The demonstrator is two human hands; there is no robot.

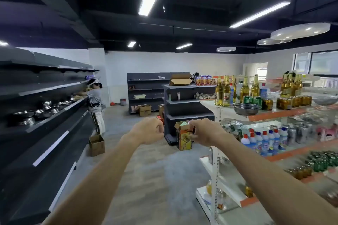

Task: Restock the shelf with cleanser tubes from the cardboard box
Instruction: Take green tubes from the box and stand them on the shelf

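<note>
left hand: the left hand (pixel 149 130) is out in front at about chest height, fingers curled into a loose fist. I can't see anything in it, so empty as far as I can tell.

right hand: the right hand (pixel 204 132) is level with the left one, a gap between them. Its fingers look curled around something small, but the back of the hand covers it, so no clue what. Could be a tube, could be nothing.

cardboard box: an open cardboard box (pixel 184 138) with a printed front sits on the floor, lined up just past the right fingers and partly hidden by them. Whether they're touching its flap or are just in front of it, I can't tell. My guess is this is the stock box.

shelf: the dark shelf (pixel 184 101) stands beyond both hands, with two tubes (pixel 178 95) upright on an upper tier, well above the fingers. The tiers below them look bare.

progress: looks early to me. A couple of tubes are up and most of that unit is left to fill.

hard to see: what's inside the box is hidden from here, and the tubes are too small to read.

other stuff: beer bottles (pixel 223 93) to the right of the fingers, another person (pixel 95 104) at the wall shelving far left.
</note>
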